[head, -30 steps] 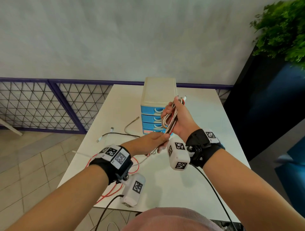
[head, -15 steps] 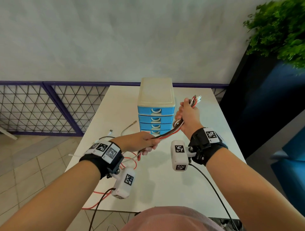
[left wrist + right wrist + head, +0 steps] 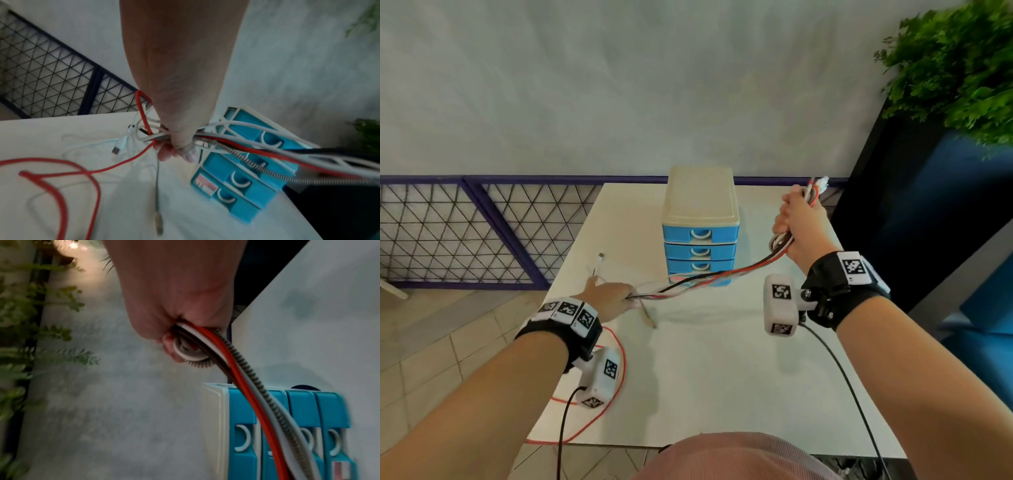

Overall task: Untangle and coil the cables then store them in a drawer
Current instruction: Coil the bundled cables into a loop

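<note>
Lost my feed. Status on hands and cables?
Left hand and right hand both grip the cable bundle, stretched across the drawer unit. Drawers closed. Red cable loose on table.

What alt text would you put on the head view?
A person's two hands pull a bundle of cables taut above a white table, the right hand raised beside a small blue drawer unit, the left hand lower near the table's left edge. A slack red cable trails off that edge.
</note>
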The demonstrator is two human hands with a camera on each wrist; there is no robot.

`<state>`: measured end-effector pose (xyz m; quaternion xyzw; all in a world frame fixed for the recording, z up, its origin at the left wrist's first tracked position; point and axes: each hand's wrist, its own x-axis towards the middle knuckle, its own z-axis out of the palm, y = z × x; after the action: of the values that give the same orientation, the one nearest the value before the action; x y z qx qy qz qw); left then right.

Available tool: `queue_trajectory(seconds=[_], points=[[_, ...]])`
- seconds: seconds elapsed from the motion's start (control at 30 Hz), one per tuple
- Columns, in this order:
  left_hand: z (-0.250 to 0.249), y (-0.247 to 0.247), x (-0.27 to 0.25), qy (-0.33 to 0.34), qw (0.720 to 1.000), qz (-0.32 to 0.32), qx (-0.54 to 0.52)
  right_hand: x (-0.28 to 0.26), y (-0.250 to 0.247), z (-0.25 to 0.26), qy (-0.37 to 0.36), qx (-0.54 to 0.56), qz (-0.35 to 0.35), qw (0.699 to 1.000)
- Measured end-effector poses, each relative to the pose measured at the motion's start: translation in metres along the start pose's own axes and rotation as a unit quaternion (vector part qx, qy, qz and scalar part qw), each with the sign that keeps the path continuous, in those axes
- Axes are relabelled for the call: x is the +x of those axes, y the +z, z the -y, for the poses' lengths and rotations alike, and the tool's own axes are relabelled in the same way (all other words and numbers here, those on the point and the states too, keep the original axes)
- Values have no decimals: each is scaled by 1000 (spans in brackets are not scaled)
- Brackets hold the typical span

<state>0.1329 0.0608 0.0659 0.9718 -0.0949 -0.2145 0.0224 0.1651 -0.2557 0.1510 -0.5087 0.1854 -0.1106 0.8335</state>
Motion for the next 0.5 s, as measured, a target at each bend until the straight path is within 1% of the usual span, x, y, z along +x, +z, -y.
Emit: queue_trajectory(seconds=[0.07, 0.1, 0.13, 0.17, 0.2, 0.23, 0.27, 0.3, 0.33, 0.37, 0.4, 0.47, 0.5], points=[[2, -19, 4, -33, 999, -16, 24, -8, 4, -8, 1, -48, 34, 998], [5, -27, 6, -43, 998, -10, 42, -11, 6, -12, 4, -62, 45, 997], [6, -34, 8, -46, 997, 18, 56, -15, 8, -15, 7, -71, 53, 996], [2, -41, 9, -37, 996, 61, 59, -18, 11, -18, 9, -79, 60, 995], [-6, -46, 9, -15, 995, 97, 31, -22, 13, -22, 10, -84, 67, 994], [-20, -51, 7, 19, 993, 113, -18, -27, 15, -25, 10, -88, 77, 993], [-39, -54, 2, 68, 989, 108, -78, -31, 18, -28, 10, -92, 91, 992], [-59, -54, -2, 124, 978, 84, -143, -36, 20, -31, 10, -94, 107, 990], [-79, -51, -5, 169, 964, 53, -198, -41, 23, -34, 14, -93, 120, 988], [-97, -49, -10, 201, 951, 34, -234, -44, 26, -36, 21, -86, 130, 988], [-113, -45, -15, 222, 939, 35, -262, -46, 28, -36, 29, -76, 134, 988], [-131, -30, -19, 250, 909, 72, -325, -46, 31, -33, 39, -58, 136, 988], [-133, -22, -20, 254, 893, 90, -360, -45, 31, -30, 36, -53, 133, 989]])
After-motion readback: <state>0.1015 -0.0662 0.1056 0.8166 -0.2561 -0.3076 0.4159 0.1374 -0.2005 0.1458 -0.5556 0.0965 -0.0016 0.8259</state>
